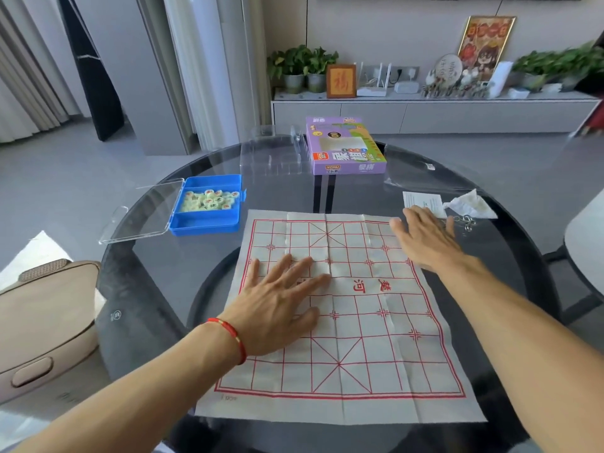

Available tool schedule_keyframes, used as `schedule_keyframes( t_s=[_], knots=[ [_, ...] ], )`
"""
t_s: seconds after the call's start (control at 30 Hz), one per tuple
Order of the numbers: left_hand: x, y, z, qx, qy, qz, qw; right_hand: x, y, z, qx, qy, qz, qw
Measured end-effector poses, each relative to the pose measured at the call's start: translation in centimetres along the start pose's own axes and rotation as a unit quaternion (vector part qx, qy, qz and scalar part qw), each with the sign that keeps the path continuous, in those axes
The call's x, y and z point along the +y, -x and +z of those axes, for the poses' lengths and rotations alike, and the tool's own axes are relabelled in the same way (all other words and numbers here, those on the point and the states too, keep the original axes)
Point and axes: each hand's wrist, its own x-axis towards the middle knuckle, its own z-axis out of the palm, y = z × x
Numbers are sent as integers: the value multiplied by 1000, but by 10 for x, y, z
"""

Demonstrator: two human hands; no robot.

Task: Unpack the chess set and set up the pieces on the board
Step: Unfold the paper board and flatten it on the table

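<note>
- cloth board [376,338] spread flat on the round glass tabletop [147,273], nearest edge toward the wearer; fold creases visible across the red grid, hence the need for smoothing.
- left hand [281,302] laid palm down on the left half of the board near the river line, fingers spread and flat, pinching nothing; judged to be pinning the cloth so that it does not slide on the glass.
- right hand [425,243] palm down at the board's far right corner, fingers spread, partly over the cloth edge and partly over the tabletop; judged to be pressing a crease outward toward the margin.
- no piece on the board yet; setting-up step judged not begun, flattening first.
- blue case [209,207] open just left of the board's far left corner, apart from the cloth; clear lid [143,210] hinged back flat to its left.
- chess pieces [210,200] heaped loose in the case's middle compartment, pale discs with red and dark marks; within easy reach of the left hand.
- white leaflet [421,201], crumpled wrapper [470,206] and small metal rings [465,222] beyond the right hand, set clear of the playing area.
- clear plastic tray [271,155] and purple box [344,145] at the far side of the tabletop, emptied packaging pushed out of the way.
</note>
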Motion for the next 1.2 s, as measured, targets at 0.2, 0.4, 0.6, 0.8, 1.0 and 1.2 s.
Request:
schedule_keyframes(
  t_s=[0.2,0.4,0.6,0.8,1.0,1.2],
  knots=[
    [9,-2,5,20,12,-10,1000,4,0,2,38,6,-28,999],
    [16,-5,11,34,-4,-32,999,-46,30,-3,10,10,-190,982],
    [16,-6,13,32,-11,-34,999,-74,64,18,-92,37,-208,973],
    [17,-4,7,87,107,-52,989,-69,66,15,-75,60,-220,971],
    [-36,2,-15,217,98,-156,959,-98,84,-3,-43,-3,-281,959],
    [-133,20,-11,180,6,-340,923,-179,85,-10,-23,-67,-307,949]
  ],
)
